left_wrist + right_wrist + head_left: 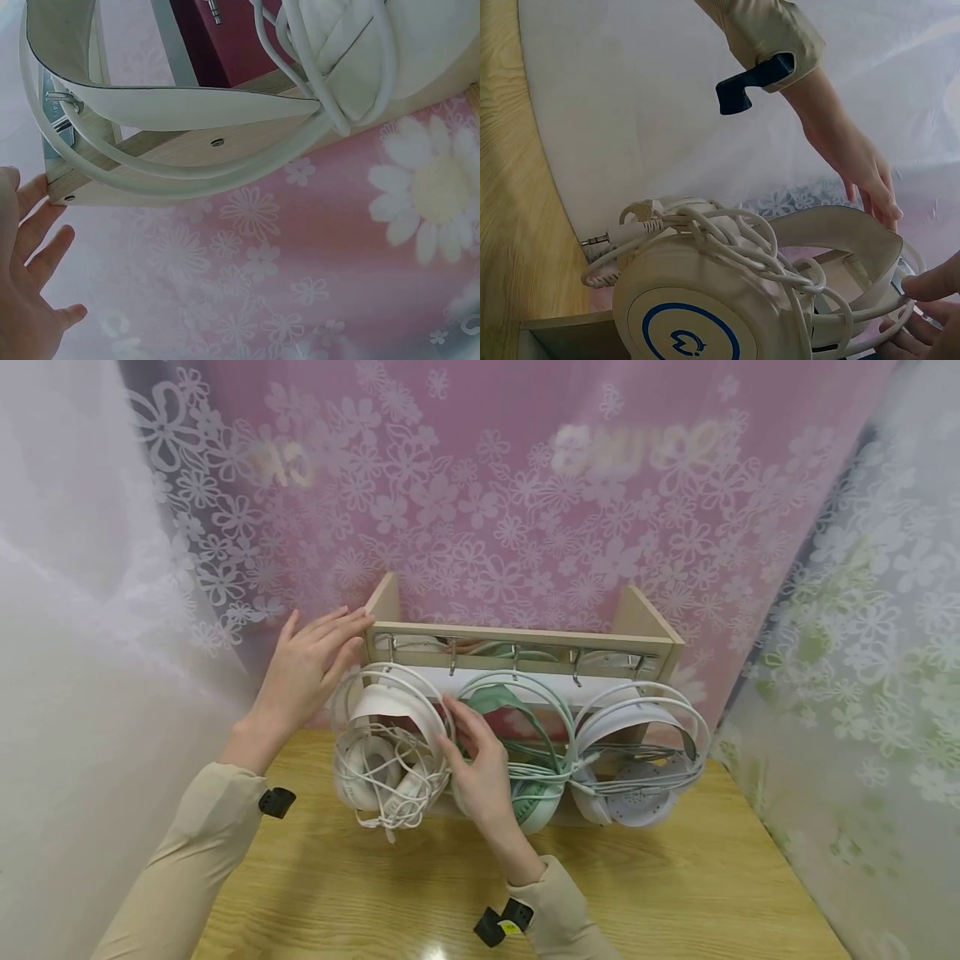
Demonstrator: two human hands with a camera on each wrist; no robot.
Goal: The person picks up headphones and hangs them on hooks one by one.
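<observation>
White headphones (397, 697) with a tangled white cable hang from the left end of a wooden hook rack (480, 631). My right hand (483, 777) pinches the right side of their wire headband between thumb and fingers; the right wrist view shows the thumb (934, 282) against the wires. My left hand (303, 668) rests its extended fingertips on the rack's left top corner. In the left wrist view its fingers (49, 255) are spread beside the wooden edge. Green headphones (542, 806) hang in the middle, partly behind my right hand.
Pale lavender headphones (641, 797) hang at the right end, their cable wound across. Several metal hooks (576, 667) line the rack. The rack stands on a wood-grain table (420, 893) before a pink flowered curtain (495, 510), with pale sheets at both sides.
</observation>
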